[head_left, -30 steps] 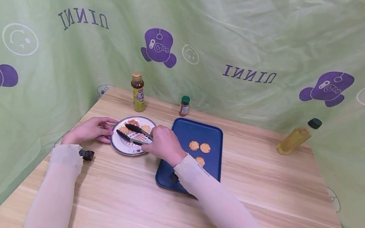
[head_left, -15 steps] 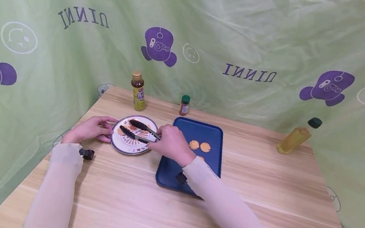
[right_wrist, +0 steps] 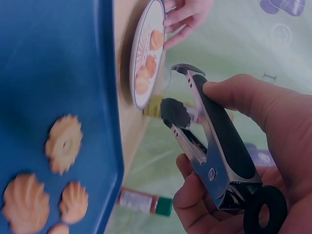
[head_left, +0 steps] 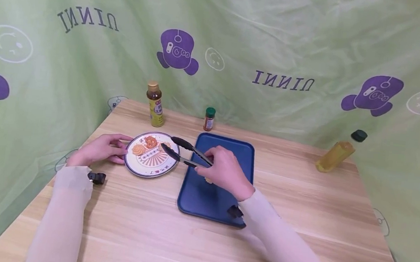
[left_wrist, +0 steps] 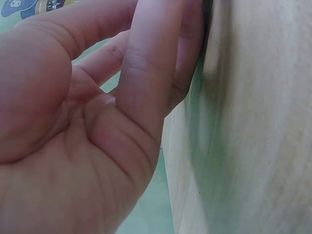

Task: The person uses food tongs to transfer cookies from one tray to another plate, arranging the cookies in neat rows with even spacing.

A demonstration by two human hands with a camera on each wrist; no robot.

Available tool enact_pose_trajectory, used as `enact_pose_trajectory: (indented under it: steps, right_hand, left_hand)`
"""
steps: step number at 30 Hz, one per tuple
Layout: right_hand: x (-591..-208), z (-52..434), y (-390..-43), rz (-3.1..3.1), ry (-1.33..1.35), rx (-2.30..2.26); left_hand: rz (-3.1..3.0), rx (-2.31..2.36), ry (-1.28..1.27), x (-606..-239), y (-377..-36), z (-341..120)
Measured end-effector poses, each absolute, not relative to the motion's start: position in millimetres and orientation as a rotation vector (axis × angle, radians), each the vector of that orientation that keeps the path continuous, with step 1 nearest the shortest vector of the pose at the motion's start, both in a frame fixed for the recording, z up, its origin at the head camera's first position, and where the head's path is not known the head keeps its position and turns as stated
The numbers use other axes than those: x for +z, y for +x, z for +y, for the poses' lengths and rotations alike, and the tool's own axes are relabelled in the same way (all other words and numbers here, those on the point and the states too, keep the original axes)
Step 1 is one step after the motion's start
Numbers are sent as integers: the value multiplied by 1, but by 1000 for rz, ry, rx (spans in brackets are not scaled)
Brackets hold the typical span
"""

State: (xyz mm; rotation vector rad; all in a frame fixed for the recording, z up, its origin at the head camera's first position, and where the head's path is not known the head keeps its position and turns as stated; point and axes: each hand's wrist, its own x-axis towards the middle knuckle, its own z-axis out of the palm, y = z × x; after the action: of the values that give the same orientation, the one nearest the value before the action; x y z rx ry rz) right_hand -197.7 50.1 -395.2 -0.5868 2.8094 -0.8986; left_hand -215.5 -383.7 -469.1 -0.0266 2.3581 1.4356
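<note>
Lighting was even and diffuse, fairly bright, tinted green by the backdrop (head_left: 243, 32); no single source could be made out. Shadows on the table (head_left: 191, 240) were soft and faint, lying close under the arms and tray (head_left: 203, 198). No hard glare was seen. The head view bowed straight lines towards its edges. The left wrist view was filled by the left hand (left_wrist: 87, 126), very close and soft. The right wrist view was slightly blurred, dimmer on the right hand (right_wrist: 253, 161).
</note>
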Motion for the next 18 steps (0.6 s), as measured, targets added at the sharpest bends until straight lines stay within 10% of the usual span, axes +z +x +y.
enact_pose_trajectory:
  steps: [18]
  right_hand:
    - [-406, 143, -174, 2958, -489, -803]
  left_hand:
    - [2348, 1459, -5, -463, -209, -380]
